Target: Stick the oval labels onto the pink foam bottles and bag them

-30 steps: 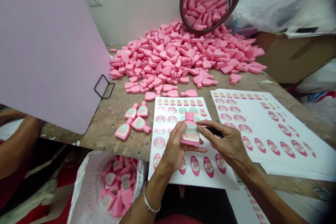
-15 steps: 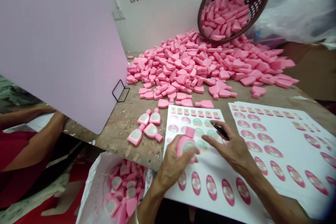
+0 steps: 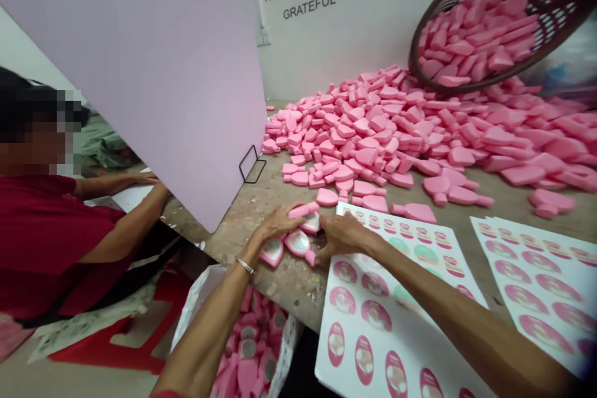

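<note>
My left hand point(image 3: 283, 222) grips a pink bottle-shaped foam piece point(image 3: 303, 210) above a small group of similar pieces bearing pale green stickers. Two of these stickered pieces, one at the left point(image 3: 272, 252) and one in the middle point(image 3: 298, 242), lie flat on the table. Curled fingers of my right hand point(image 3: 344, 235) reach the group's right side. A dark bit of the slim black tool shows at those fingers, mostly hidden. Below my right forearm lies a sticker sheet point(image 3: 345, 342) with pink and green labels.
A large heap of plain pink pieces point(image 3: 364, 130) covers the back, beside a tipped brown basket point(image 3: 415, 56). More sticker sheets point(image 3: 527, 261) lie right. A white sack point(image 3: 198, 298) of stickered pieces stands below the edge. A pinkish board point(image 3: 186, 106) stands left, a co-worker point(image 3: 41, 230) beyond it.
Both hands have moved left from over the sticker sheet to the stickered group, the left one bringing the pink piece along. The view has turned left, and the co-worker shows more.
</note>
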`<state>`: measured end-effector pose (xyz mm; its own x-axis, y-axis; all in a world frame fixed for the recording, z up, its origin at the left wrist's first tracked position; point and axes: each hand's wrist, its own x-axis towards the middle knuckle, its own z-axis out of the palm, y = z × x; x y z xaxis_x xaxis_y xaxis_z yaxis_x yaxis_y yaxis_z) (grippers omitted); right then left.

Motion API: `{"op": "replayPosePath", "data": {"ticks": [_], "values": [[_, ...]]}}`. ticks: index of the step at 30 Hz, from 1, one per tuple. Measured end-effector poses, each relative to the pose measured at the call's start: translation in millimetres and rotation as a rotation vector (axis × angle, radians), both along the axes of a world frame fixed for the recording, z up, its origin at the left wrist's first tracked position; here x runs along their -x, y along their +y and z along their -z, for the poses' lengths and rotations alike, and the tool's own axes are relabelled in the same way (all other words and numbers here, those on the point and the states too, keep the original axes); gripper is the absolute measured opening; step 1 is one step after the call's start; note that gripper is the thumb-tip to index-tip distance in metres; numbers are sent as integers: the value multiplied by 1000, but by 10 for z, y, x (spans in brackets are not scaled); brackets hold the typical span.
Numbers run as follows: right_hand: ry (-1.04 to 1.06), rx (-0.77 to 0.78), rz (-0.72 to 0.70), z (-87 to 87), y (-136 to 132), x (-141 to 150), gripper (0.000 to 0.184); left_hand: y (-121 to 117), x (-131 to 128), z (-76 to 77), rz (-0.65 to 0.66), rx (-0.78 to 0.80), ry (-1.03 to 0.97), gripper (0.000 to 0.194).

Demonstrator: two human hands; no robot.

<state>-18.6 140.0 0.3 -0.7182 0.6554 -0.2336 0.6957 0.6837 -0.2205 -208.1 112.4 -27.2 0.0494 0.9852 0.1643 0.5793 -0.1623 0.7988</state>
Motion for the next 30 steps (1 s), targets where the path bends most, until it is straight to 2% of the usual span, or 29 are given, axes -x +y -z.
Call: {"op": "replayPosePath", "data": {"ticks": [3,5,9,11,13,15,17,19,20,22,24,25,27,30], "values": [[8,37,-80,50,-20,221,80,-229,136,31,13,13,-21,28],[41,41,-128,111,-229,341,81,-535,231,34,-25,13,-22,34],[134,28,-180,216,-949,530,71,-1415,468,75,-120,22,63,40],[238,33,-198,227,-1285,583,61,-1876,616,186,-201,75,193,42],[370,52,-253,195,-1477,593,59,-2265,778,353,-247,150,317,45],[462,74,-284,115,-1460,535,48,-2522,919,489,-270,238,449,45],[490,95,-198,5,-1226,382,24,-2601,981,490,-271,313,526,48],[483,105,-13,-98,-850,127,8,-2458,911,322,-259,331,496,46],[497,81,59,-135,-651,-32,15,-2298,820,192,-245,313,441,43],[536,30,204,-171,-325,-383,26,-1814,546,-88,-231,178,334,33],[666,36,368,-149,-173,-740,28,-1180,208,-310,-145,2,258,27],[697,47,420,-113,-171,-910,29,-842,39,-379,-127,-45,240,26],[721,61,532,-1,-285,-1230,32,-201,-262,-425,-90,-86,210,25],[737,64,711,205,-604,-1665,36,500,-572,-326,-34,-46,135,22]]}}
